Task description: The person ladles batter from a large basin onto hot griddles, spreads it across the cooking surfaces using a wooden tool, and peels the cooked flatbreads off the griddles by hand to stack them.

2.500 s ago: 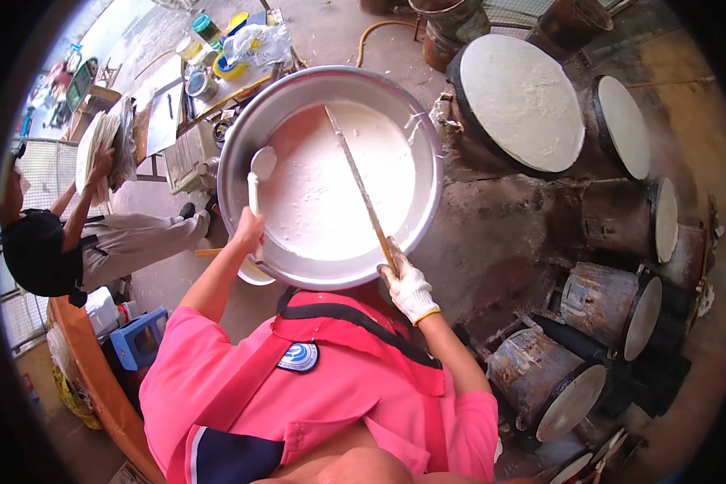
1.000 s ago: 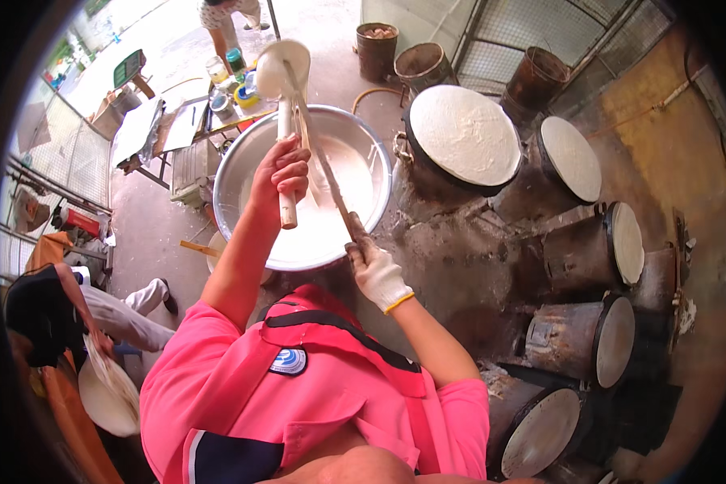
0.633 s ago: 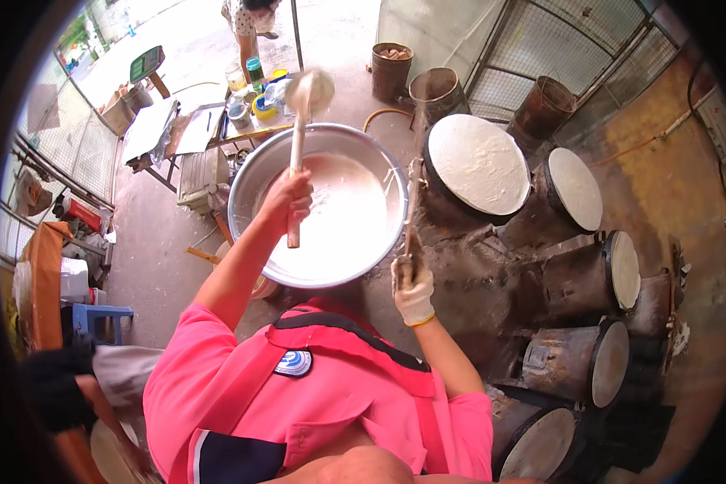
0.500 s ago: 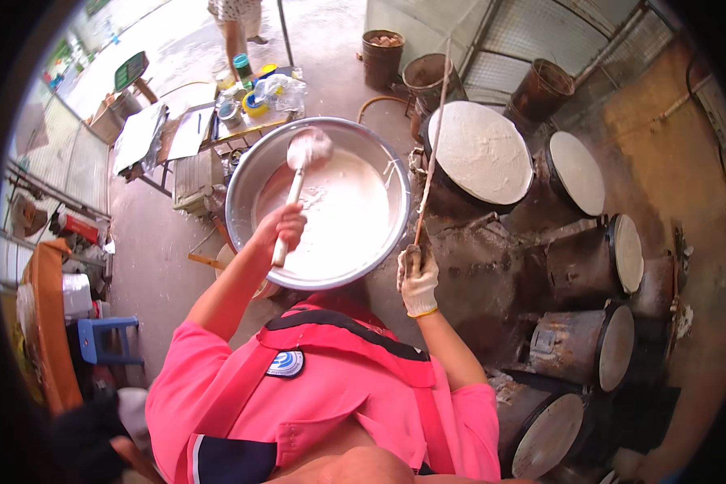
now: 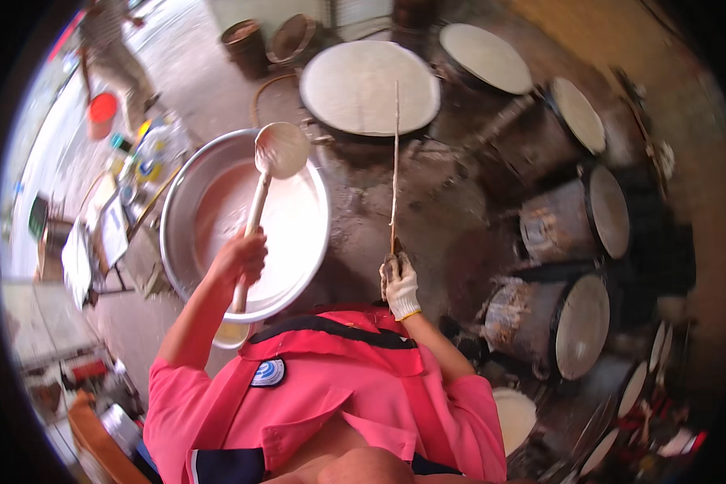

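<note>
My bare left hand [image 5: 240, 256] is wrapped round the pale handle of a ladle [image 5: 283, 150]. The ladle's round bowl, coated with pale batter, is above the far right rim of a large metal basin [image 5: 169, 219]. Inside the basin lies whitish-pink batter [image 5: 286, 242]. On my right hand [image 5: 401, 286] is a dirty white glove, its fingers closed round a long thin stick [image 5: 395, 173]. The stick points away from me, and its tip overlaps a big round griddle [image 5: 355, 89] covered with a pale layer.
More drum stoves with round pale tops curve along the right, including one stove [image 5: 585, 327]. Rusty buckets [image 5: 244, 47] stand at the back. At left is a cluttered table [image 5: 113, 222]. A person [image 5: 114, 52] with a red bucket [image 5: 102, 113] is at far left.
My view has turned to the right, so the basin and stoves have shifted left. The ladle has moved from over the batter to the basin's far right rim. Both hands keep their holds.
</note>
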Available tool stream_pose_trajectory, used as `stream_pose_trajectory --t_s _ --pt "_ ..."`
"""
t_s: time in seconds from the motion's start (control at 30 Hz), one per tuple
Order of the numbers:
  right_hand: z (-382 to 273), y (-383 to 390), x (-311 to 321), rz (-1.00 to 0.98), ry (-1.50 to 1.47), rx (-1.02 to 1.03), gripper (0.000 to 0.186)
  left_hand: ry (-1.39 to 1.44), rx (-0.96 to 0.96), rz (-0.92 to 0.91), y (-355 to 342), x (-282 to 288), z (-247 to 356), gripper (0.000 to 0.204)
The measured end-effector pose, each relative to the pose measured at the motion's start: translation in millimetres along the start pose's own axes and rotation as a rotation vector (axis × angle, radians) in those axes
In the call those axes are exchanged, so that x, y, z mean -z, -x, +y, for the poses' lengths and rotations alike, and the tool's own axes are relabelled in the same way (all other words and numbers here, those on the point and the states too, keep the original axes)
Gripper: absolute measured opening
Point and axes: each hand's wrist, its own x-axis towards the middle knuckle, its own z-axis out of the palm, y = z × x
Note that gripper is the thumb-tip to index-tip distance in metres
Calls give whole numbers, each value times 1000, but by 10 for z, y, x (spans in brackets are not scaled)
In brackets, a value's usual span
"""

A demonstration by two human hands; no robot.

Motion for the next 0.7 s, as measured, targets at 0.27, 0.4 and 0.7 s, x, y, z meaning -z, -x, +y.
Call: stream_pose_trajectory --t_s 0.27,0.4,0.7 --pt "-125 77 2363 432 -256 -32 22 -284 118 -319 -1367 -2484 -648 7" --pt "4 306 3660 642 -174 160 24 -199 495 -527 -2270 -3753 -1268 3" --pt "-275 1430 5477 1157 -387 26 36 -684 909 -922 -2627 -7021 -3010 13"
